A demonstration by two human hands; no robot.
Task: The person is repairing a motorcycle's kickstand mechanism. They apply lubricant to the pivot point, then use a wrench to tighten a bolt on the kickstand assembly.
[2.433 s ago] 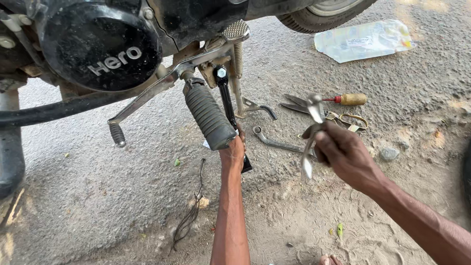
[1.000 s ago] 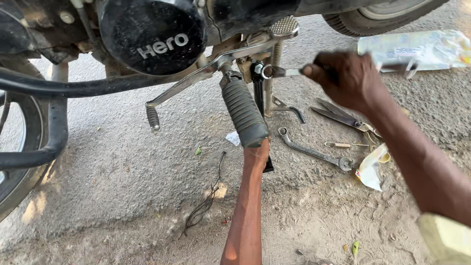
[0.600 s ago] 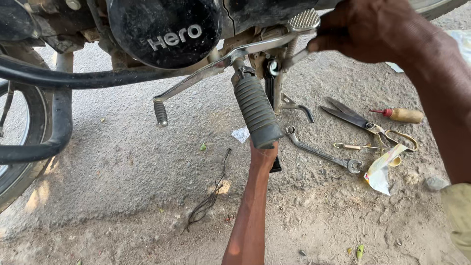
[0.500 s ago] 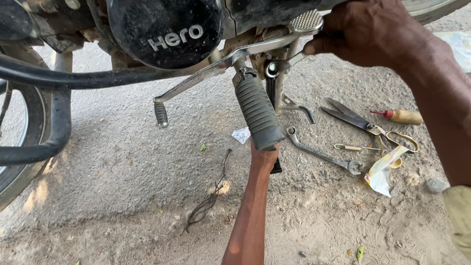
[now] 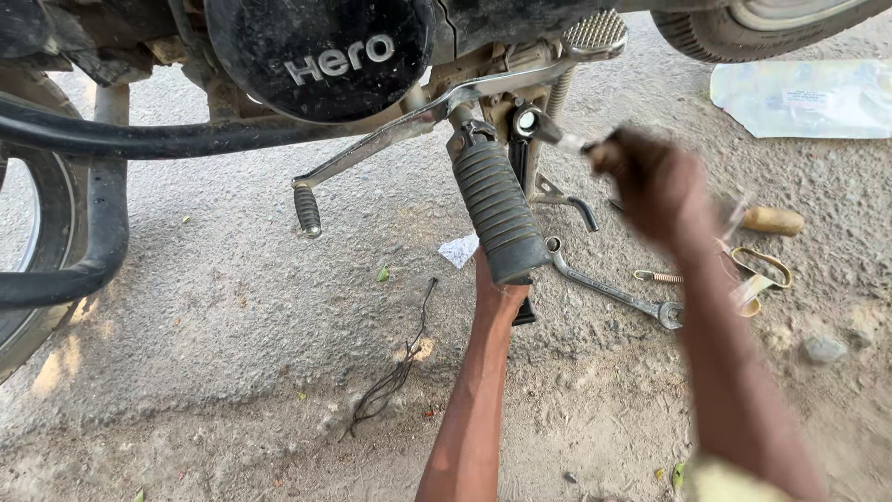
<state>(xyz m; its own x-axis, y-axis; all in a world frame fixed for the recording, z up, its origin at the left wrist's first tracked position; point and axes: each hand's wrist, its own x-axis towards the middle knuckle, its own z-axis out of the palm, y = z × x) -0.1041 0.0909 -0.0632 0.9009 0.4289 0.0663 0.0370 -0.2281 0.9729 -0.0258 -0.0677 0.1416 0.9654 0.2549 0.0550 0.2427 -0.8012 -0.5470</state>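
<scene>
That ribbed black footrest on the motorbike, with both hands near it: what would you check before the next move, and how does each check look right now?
1. Left hand reaches under the footrest: ok, though its fingers are hidden behind it.
2. Right hand grips the tool: cannot tell, the hand is blurred.
3. Tool tip sits on the fitting beside the footrest mount: ok, it appears to meet it.
4. Spare spanner lies on the ground close by: ok.
5. Screwdriver with a wooden handle lies nearby: ok.
6. Loose wire lies away from both arms: ok.

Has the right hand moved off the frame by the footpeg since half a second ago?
Yes. The right hand has drawn back rightward and down from the footpeg.
</scene>
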